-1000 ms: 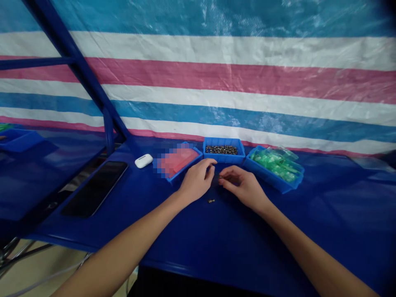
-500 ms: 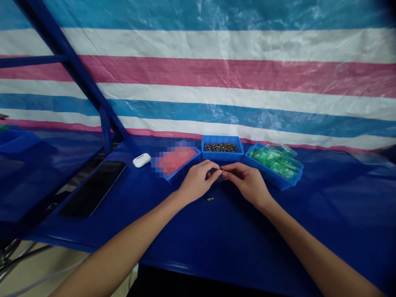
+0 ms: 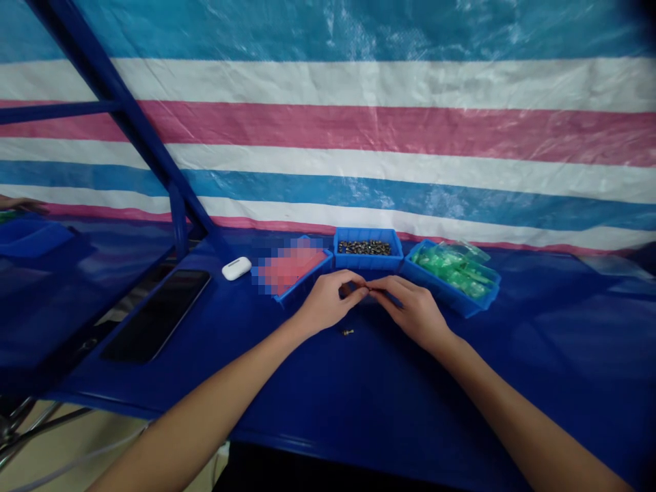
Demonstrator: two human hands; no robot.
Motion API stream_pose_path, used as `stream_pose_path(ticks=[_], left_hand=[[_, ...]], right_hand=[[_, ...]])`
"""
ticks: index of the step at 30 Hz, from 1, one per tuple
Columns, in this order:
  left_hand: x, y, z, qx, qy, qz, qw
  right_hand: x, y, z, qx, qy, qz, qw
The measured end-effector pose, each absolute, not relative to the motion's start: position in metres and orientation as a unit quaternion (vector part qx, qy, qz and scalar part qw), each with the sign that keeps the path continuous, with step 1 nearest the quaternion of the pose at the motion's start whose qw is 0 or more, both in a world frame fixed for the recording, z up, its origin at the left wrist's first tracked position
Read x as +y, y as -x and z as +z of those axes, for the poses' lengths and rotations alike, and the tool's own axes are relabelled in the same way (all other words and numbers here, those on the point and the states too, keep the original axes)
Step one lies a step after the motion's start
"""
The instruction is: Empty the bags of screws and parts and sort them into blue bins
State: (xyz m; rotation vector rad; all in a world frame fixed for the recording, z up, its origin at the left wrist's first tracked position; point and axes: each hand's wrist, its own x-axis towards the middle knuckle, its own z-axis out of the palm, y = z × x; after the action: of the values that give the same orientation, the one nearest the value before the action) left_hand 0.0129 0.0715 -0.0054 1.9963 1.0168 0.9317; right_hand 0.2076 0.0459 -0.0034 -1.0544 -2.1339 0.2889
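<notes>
My left hand [image 3: 333, 298] and my right hand [image 3: 410, 305] meet fingertip to fingertip above the blue table [image 3: 389, 403]. Both are closed in a pinch. Whatever lies between the fingertips is too small and too covered to name. Just below my left hand, a small brass-coloured metal piece [image 3: 348, 333] lies on its side on the table. Beyond the hands stands a blue bin [image 3: 367, 261] of small dark metal parts [image 3: 365, 247]. To its right, another blue bin [image 3: 474, 307] holds green and clear plastic bags [image 3: 456, 268].
A blue bin [image 3: 302, 285] with blurred-out pink contents stands left of the middle bin. Further left are a white earbud case [image 3: 236, 268] and a black phone [image 3: 156, 314]. Another person's hand [image 3: 20, 203] shows at the far left, by a blue bin [image 3: 33, 236].
Between my fingertips, a dark speck that showed before is now mostly covered. My right hand has turned slightly. At the far left, the other person's hand reaches further into view.
</notes>
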Motion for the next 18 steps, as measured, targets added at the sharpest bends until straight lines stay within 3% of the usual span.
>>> stream_pose_path(ticks=[7, 10, 14, 18], left_hand=[[0.068, -0.014, -0.004, 0.384, -0.753, 0.375, 0.38], [0.069, -0.016, -0.006, 0.408, -0.752, 0.377, 0.356], [0.072, -0.015, -0.007, 0.432, -0.743, 0.393, 0.327], [0.074, -0.011, -0.005, 0.452, -0.728, 0.421, 0.298]], right_hand=[[0.04, -0.214, 0.01, -0.761, 0.481, -0.068, 0.43], [0.057, -0.215, 0.016, -0.702, 0.573, -0.109, 0.409], [0.066, -0.213, 0.014, -0.694, 0.619, -0.084, 0.358], [0.045, -0.205, 0.009, -0.831, 0.469, 0.068, 0.292]])
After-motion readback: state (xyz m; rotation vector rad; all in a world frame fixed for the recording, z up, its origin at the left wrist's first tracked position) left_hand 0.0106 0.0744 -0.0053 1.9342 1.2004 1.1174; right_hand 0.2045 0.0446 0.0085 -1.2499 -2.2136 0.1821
